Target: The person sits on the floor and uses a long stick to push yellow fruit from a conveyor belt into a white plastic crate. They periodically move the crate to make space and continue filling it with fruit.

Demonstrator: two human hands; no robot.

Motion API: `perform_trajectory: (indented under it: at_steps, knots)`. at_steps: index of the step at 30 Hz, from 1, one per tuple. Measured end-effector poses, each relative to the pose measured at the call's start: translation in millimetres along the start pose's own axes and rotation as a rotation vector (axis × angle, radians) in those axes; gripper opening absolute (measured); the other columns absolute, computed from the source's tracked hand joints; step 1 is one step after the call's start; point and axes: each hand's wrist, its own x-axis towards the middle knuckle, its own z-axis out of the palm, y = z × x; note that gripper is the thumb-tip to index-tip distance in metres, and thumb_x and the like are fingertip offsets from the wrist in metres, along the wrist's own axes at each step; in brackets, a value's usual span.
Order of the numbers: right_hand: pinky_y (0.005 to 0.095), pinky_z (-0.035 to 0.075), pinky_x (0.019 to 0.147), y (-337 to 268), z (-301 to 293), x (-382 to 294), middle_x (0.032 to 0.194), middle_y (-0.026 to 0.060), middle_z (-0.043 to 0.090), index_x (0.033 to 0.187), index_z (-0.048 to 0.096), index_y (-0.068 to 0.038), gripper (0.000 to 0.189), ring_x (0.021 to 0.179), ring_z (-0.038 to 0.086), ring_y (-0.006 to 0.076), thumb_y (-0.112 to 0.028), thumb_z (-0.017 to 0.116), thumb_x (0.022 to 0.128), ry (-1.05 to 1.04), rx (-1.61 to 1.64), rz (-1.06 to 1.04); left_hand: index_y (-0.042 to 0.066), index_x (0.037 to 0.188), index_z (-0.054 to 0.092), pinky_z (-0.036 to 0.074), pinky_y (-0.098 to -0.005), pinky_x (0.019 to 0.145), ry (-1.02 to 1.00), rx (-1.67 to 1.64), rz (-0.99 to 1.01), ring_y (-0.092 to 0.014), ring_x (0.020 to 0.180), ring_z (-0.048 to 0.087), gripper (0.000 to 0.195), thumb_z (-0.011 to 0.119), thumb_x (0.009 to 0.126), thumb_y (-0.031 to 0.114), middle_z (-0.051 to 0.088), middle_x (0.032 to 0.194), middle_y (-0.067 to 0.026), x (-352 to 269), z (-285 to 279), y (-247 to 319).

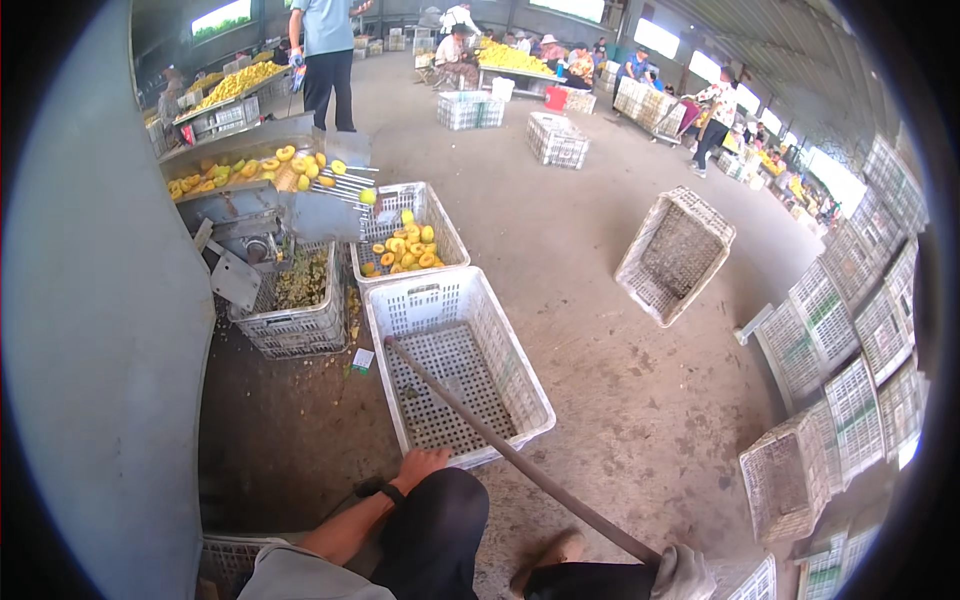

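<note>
Directly before me stands a white plastic crate (517,375) with a perforated bottom and a few scraps inside. My left hand (424,466), bare with a dark band at the wrist, grips its near rim beside my knee. At the lower right, my right hand (684,574) wears a grey glove and is closed around the end of a long wooden pole (517,457). The pole slants across the crate, its far tip over the crate's far left part. Touching the crate's far end is another white crate (452,232), partly filled with halved yellow fruit (409,246).
A metal sorting chute (315,214) carries fruit halves above that second crate. Under it, a scrap-filled crate (330,300) stands left. A tilted empty crate (675,255) lies right; stacked crates (832,337) line the far right. A person (328,60) stands behind the chute.
</note>
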Motion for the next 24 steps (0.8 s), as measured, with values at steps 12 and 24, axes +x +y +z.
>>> perform_trajectory:
  at_steps: [12, 24]
  knots:
    - [0.0488, 0.045, 0.060, 23.6, 22.1, -27.3, 0.067, 0.0101, 0.063, 0.077, 0.070, -0.015, 0.017, 0.060, 0.062, 0.0351, -0.030, 0.075, 0.083, 0.192, -0.037, 0.014, 0.000, 0.120, 0.063, 0.053, -0.0500, 0.084, 0.211, -0.081, 0.272, -0.038, 0.089, 0.072, 0.042, 0.061, 0.098, 0.035, 0.074, 0.089, -0.0206, 2.9, -27.4, -13.4]
    - [0.0451, 0.044, 0.054, 33.4, 24.3, -35.9, 0.063, 0.0078, 0.057, 0.069, 0.062, -0.015, 0.041, 0.055, 0.061, 0.0304, -0.048, 0.076, 0.089, 0.131, -0.088, 0.075, -0.003, 0.118, 0.072, 0.058, -0.0410, 0.086, 0.218, -0.533, 0.058, -0.032, 0.099, 0.077, 0.028, 0.068, 0.100, 0.018, 0.077, 0.106, -0.0215, 67.7, -211.4, 112.8]
